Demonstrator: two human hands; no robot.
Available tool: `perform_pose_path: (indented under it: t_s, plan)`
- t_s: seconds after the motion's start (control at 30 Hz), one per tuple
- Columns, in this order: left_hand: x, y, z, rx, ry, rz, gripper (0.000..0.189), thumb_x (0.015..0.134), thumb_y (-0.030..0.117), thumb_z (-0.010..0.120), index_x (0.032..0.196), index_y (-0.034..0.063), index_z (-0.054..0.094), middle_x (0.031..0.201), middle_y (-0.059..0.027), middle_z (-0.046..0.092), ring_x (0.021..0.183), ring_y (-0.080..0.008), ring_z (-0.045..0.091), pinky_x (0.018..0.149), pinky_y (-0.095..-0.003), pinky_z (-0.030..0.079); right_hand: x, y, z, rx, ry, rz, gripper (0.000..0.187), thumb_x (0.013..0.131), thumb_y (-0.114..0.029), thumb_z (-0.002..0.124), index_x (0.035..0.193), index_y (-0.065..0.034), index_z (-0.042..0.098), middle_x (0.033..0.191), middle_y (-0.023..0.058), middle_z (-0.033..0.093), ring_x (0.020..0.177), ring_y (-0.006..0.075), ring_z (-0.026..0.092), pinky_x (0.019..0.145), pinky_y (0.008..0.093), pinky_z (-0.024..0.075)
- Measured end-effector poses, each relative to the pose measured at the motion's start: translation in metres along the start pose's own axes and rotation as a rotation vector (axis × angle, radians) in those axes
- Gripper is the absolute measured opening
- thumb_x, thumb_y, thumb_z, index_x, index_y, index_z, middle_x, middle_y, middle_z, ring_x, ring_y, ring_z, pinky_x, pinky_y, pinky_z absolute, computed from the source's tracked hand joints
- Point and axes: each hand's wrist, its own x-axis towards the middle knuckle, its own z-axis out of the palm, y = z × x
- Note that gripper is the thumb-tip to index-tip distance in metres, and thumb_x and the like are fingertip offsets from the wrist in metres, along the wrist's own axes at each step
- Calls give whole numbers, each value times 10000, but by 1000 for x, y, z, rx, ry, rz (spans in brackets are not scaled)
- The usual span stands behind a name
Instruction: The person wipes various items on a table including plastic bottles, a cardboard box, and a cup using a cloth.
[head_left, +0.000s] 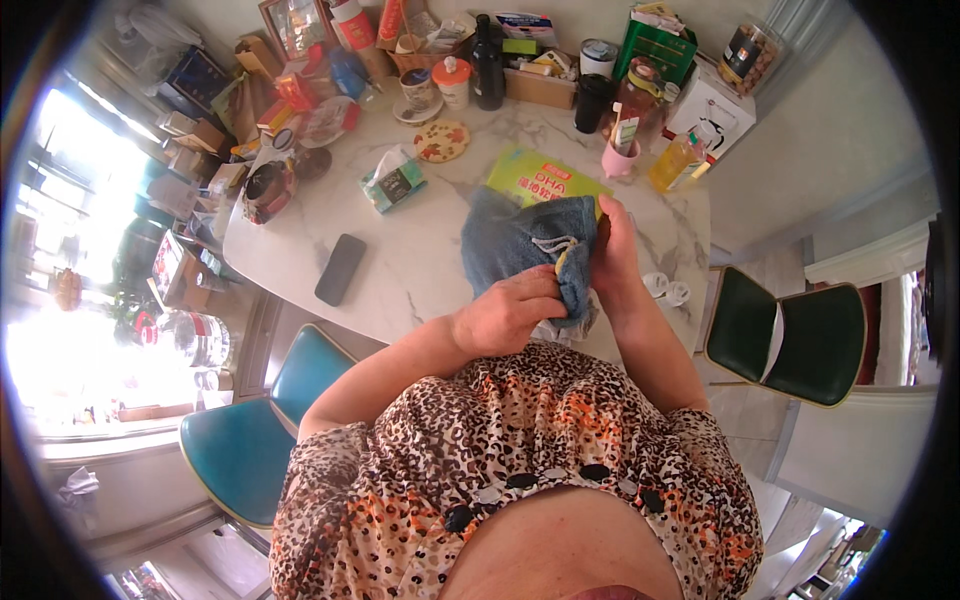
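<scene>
Between both hands is a blue cloth garment (510, 240) with a pale drawstring (551, 244) and a strip of yellow showing at its folded edge. My left hand (517, 311) pinches the near edge, fingertips partly hidden in the cloth. On the far right side, my right hand (616, 251) grips the fabric, its thumb pointing up along the edge. Behind the cloth lies a green-yellow box (544, 176) with printed writing, partly covered by it. Some greyish cloth (566, 332) shows below the garment, close to my body.
The marble-patterned table (412, 259) carries a dark phone (340, 270), a tissue box (392, 181), a pink toothbrush cup (620, 159) and a bottle of yellow liquid (673, 163). A dark glass bottle (487, 67) stands farther back. Chairs flank me, one teal (240, 457), one dark green (817, 341).
</scene>
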Motion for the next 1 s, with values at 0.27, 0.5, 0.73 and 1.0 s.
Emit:
perform_pose_path:
  t_s: [0.27, 0.5, 0.73, 1.0]
  plan:
    - [-55, -21, -1, -200, 418, -877, 253, 871, -101, 449, 1071, -16, 579, 980, -109, 618, 881, -189, 608, 774, -301, 505, 15, -10, -12, 81, 194, -112, 499, 939, -386, 541, 1302, -46, 510, 1261, 92, 599, 1150, 243, 571, 987, 402, 442]
    - [-52, -38, -31, -1075, 1139, -914, 288, 1030, 165, 420, 1265, 30, 519, 1245, -138, 608, 1156, -287, 589, 1006, -439, 480, 11, -20, 3, 107, 76, -141, 456, 955, -388, 530, 1298, -88, 509, 1268, 86, 587, 1156, 235, 568, 990, 416, 449]
    - [-16, -31, -16, -1037, 1094, -819, 409, 1030, 351, 460, 1316, 59, 455, 1241, -109, 595, 1130, -219, 590, 988, -407, 481, -17, 33, 40, -10, -24, -261, 546, 937, -203, 622, 1386, -92, 331, 1312, 82, 502, 1203, 209, 520, 1007, 371, 438]
    - [-18, -28, -32, -1411, 886, -888, 459, 1041, 350, 412, 1351, 12, 433, 1250, -168, 594, 1090, -279, 633, 969, -426, 507, -10, 0, 20, -467, -375, -308, 1281, 623, -603, 845, 1539, -78, 118, 1520, 95, 271, 1423, 248, 262, 1129, 419, 268]
